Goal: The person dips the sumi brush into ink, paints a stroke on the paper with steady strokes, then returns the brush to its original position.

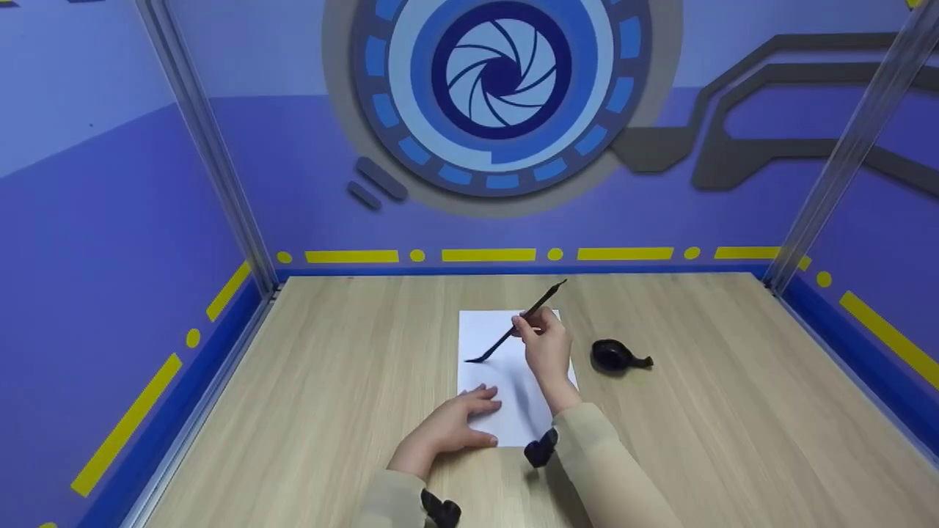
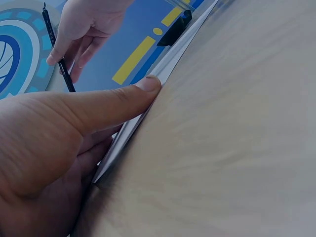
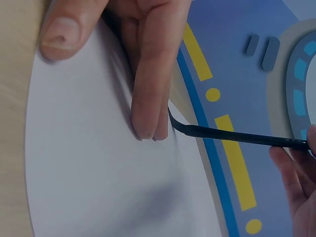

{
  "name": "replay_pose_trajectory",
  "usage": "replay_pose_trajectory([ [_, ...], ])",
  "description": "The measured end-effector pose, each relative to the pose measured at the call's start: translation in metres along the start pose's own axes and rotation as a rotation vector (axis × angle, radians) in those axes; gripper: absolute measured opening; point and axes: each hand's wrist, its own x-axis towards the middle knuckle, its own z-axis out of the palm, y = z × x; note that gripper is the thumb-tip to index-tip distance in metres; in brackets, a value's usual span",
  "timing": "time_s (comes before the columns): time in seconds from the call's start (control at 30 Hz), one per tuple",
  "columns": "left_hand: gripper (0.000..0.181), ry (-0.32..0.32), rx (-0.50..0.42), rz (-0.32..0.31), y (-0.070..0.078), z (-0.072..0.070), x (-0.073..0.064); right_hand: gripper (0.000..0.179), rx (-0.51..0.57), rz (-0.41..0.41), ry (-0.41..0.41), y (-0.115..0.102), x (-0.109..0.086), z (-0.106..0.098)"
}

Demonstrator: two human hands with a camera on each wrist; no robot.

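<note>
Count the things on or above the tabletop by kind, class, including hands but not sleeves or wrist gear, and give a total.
Left hand and right hand: 2
Brush: 1
Sheet of paper: 1
Rounded black object: 1
Total: 5

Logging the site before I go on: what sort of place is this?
Probably a purpose-built booth or workstation: printed walls on three sides, shiny posts at the back corners, and a wood-grain table fitted between them.
</note>
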Motion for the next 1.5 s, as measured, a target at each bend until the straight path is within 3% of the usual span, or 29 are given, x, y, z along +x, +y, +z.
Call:
replay_pose_trajectory([
  [0.37, 0.061, 0.000, -0.007, 0.002, 0.000, 0.000, 0.000, 0.010, -0.073, 0.024, -0.032, -0.004, 0.002, -0.004],
  [1.13, 0.062, -0.002, -0.005, -0.028, 0.000, 0.000, 0.000, 0.012, -0.072, 0.070, -0.039, 0.000, 0.009, -0.020],
  [1.5, 0.062, -0.005, -0.028, -0.045, 0.000, 0.000, -0.001, 0.011, -0.069, 0.048, -0.028, 0.005, 0.012, -0.026],
])
